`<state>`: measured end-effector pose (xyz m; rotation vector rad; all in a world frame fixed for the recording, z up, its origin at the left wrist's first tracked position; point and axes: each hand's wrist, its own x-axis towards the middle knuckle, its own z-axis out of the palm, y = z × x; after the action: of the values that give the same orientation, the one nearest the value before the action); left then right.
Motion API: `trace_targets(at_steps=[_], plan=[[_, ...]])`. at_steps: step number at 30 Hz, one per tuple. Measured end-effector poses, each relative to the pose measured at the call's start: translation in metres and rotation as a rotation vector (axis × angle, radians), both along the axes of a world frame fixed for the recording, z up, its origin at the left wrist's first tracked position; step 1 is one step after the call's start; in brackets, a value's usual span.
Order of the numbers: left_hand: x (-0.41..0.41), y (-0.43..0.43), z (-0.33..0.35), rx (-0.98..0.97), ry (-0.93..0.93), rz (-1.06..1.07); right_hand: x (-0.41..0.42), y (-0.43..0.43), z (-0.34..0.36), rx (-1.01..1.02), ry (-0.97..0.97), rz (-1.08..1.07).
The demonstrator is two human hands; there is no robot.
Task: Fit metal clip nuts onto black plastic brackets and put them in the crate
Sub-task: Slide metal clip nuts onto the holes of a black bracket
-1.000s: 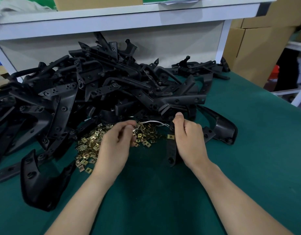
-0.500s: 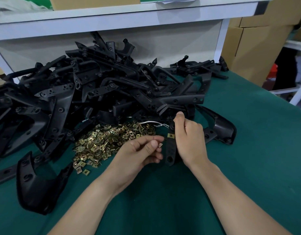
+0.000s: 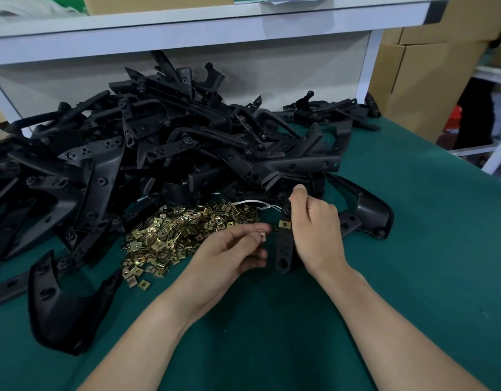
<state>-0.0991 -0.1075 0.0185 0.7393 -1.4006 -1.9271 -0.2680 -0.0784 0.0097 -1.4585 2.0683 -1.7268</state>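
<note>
Green-covered bench (image 3: 413, 249) carried everything. Big heap of black plastic brackets (image 3: 159, 153) sat across its far left half, a smaller cluster (image 3: 331, 111) at the back. Pile of brass clip nuts (image 3: 176, 235) lay just in front of the heap, a curved black cover (image 3: 63, 306) near left.

A narrow black plastic bracket with holes (image 3: 284, 244) is held upright, one brass-coloured metal clip nut (image 3: 284, 224) fitted on its edge. Another small clip nut (image 3: 262, 236) is pinched just beside it. Loose clip nuts (image 3: 176, 235) are heaped before piled black brackets (image 3: 147, 153).
</note>
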Motion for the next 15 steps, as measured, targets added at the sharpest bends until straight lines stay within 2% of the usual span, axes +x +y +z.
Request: trace_targets(at_steps=[15], plan=[[0.0047, -0.0019, -0.0008, -0.041, -0.004, -0.092, 0.0008, 0.0010, 0.0020, -0.004, 0.009, 0.003]])
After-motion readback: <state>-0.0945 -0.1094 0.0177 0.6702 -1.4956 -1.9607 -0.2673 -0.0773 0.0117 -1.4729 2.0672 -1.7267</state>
